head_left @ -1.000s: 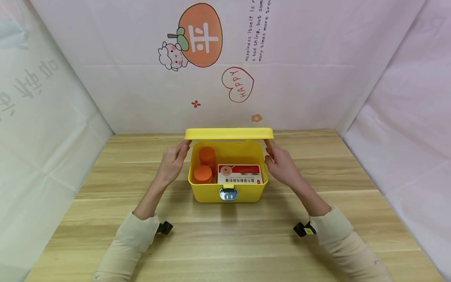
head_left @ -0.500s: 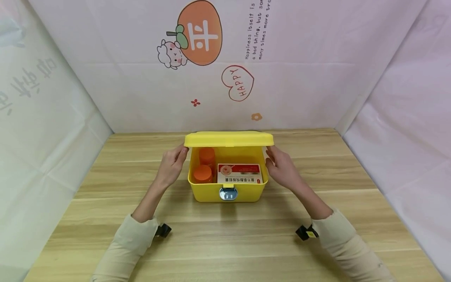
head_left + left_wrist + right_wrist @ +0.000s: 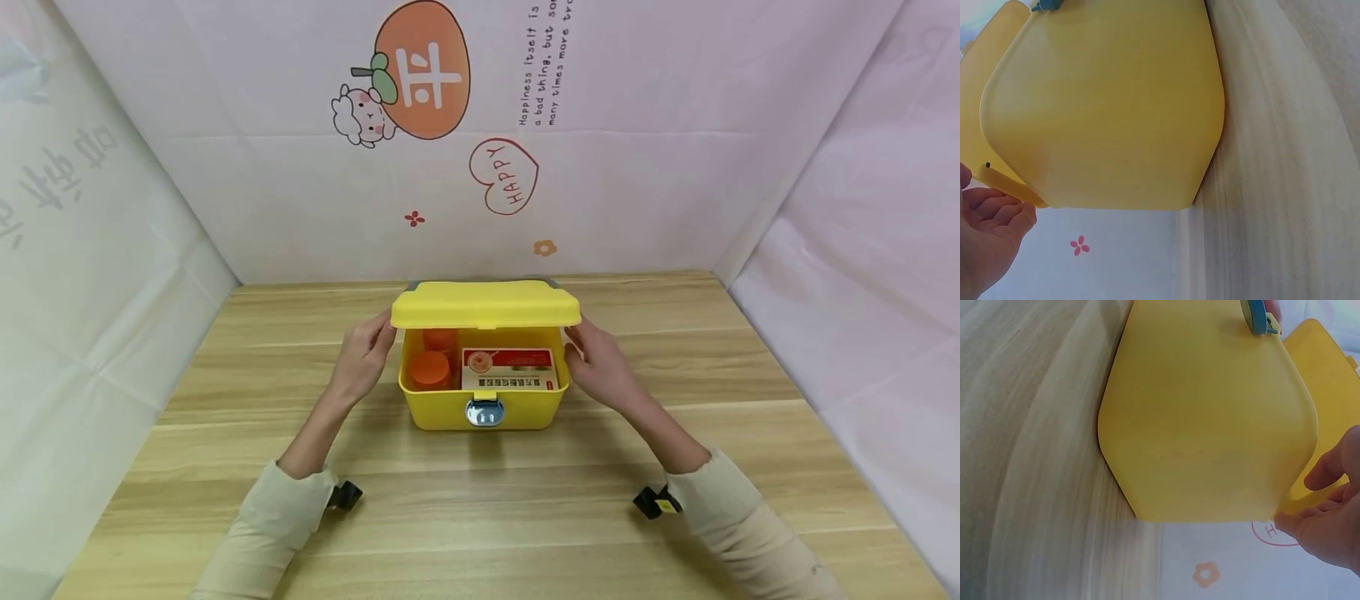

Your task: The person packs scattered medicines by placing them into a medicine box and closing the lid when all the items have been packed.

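A yellow storage box stands on the table with its yellow lid partly raised, slanting over the rear half. Inside are two orange-capped bottles, the front one's orange cap in plain sight and the rear one partly covered by the lid. A red and white medicine carton lies beside them. My left hand grips the left end of the lid, its fingers curled at the edge. At the opposite end, my right hand holds the lid between thumb and fingers. A blue-grey latch hangs at the front.
The box rests toward the back of the wood-grain table. A printed white cloth rises behind it, and more cloth borders both sides. Black wrist cameras sit near both sleeves.
The lid has tipped forward and down, showing more of its top and covering more of the rear bottle. Both hands have stayed at its ends.
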The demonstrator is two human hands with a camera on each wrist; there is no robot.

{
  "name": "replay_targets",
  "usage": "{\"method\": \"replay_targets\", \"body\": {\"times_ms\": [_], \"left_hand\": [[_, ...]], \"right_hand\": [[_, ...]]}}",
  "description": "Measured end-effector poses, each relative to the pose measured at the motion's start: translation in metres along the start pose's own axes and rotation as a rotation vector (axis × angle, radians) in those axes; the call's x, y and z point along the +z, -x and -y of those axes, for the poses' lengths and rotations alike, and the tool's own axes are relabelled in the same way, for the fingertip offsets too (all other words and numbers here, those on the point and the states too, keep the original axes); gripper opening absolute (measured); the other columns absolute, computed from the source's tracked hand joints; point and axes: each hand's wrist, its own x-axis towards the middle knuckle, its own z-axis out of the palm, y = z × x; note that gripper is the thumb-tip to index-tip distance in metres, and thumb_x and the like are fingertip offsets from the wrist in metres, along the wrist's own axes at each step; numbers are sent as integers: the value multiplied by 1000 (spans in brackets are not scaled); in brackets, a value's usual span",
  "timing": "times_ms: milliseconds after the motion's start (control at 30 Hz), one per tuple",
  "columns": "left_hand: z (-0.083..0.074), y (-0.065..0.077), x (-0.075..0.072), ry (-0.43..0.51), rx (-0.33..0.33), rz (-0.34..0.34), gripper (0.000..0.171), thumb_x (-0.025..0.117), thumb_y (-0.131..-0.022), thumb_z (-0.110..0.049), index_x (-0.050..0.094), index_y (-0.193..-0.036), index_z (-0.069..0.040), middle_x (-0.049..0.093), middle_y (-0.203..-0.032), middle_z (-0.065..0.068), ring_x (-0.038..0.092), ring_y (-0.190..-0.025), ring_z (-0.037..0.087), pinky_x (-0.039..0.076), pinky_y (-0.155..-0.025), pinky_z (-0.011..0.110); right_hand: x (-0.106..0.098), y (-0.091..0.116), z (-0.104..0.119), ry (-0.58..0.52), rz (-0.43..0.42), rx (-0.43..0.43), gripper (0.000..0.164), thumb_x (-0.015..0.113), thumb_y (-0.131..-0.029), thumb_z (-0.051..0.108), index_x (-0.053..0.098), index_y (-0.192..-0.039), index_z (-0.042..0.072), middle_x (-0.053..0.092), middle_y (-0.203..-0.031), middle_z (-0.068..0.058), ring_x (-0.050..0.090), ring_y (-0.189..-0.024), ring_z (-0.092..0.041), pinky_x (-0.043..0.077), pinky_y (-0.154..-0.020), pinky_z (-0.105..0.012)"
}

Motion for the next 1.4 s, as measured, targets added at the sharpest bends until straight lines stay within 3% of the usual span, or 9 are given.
{"method": "replay_targets", "body": {"times_ms": [333,433,500,600,700,833,933,1067,1400], "left_hand": [[2,5,1,39,1,11,40,41,-108,-21,55,-141,-2,35,-55,-1,20,-45,0,22,-41,21],[3,6,1,34,1,17,41,41,-108,-20,52,-143,-3,53,-62,12,21,-46,3,26,-44,22],[2,7,1,19,-2,22,42,40,-109,-21,50,-144,-3,71,-90,22,42,-50,6,43,-53,21],[1,9,2,6,-10,31,42,39,-109,-20,48,-145,-1,61,-136,23,72,-96,25,58,-90,35],[0,10,1,2,-21,38,41,39,-108,-16,48,-144,1,53,-143,20,59,-126,32,48,-105,49],[0,13,1,-11,-47,61,40,39,-108,-15,47,-145,0,52,-144,19,62,-79,21,54,-97,37],[-1,15,1,-26,-62,79,41,38,-109,-17,47,-146,-2,52,-145,17,56,-75,19,51,-88,31],[-1,16,0,-25,-67,96,42,38,-109,-18,46,-147,-2,52,-145,17,62,-123,28,51,-103,43],[5,20,3,-10,-42,114,42,38,-108,-13,43,-147,2,50,-145,20,54,-130,36,47,-106,50]], "right_hand": [[1,5,-3,7,16,-41,55,42,-92,-12,43,-145,2,50,-149,-20,46,-139,-41,42,-111,-57],[1,7,-5,22,16,-51,52,44,-93,-11,43,-144,0,54,-144,-22,49,-136,-42,44,-109,-57],[1,9,-7,35,15,-60,52,45,-94,-9,42,-145,0,55,-143,-22,51,-134,-41,45,-107,-57],[2,11,-11,61,22,-75,57,46,-96,-6,37,-151,2,53,-145,-23,52,-133,-41,46,-106,-58],[2,13,-14,89,44,-60,65,43,-98,-2,23,-159,9,44,-154,-20,50,-136,-39,44,-109,-58],[2,16,-16,96,84,-10,70,36,-99,3,7,-161,16,27,-164,-14,37,-146,-35,33,-118,-57],[1,18,-17,85,105,-2,69,34,-98,3,6,-161,13,20,-166,-12,28,-151,-35,26,-121,-58],[0,20,-19,65,123,-9,71,34,-97,3,5,-161,13,15,-167,-10,24,-152,-35,24,-121,-59],[2,26,-21,44,141,-34,68,34,-100,9,4,-161,14,13,-168,-11,24,-151,-37,24,-120,-61]]}}
